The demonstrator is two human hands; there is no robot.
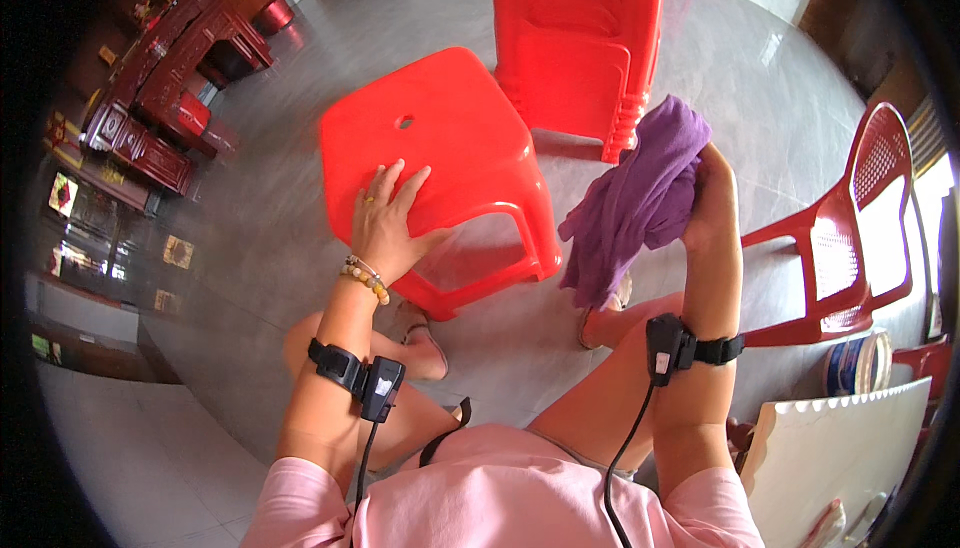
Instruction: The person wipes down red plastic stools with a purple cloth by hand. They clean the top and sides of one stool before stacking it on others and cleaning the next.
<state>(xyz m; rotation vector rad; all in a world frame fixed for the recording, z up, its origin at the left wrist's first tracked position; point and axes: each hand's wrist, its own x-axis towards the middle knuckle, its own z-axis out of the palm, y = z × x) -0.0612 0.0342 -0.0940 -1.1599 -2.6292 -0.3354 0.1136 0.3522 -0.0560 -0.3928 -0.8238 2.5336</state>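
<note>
A red plastic stool [450,124] stands on the floor before me, with a small hole in its seat. My left hand [390,221] rests on the near left part of the seat, fingers spread, its thumb by the opening below the rim. In my right hand [709,199] is a bunched purple cloth [637,195], held to the right of the stool and clear of it. The cloth hangs down loosely towards my right foot. Most of the right fingers are hidden behind its folds.
A stack of red plastic chairs [574,37] stands just beyond the stool. To the right are a dark red chair [832,248], a round tub [857,364] and a white table [840,450] with a scalloped edge. Carved wooden furniture [172,82] lines the far left.
</note>
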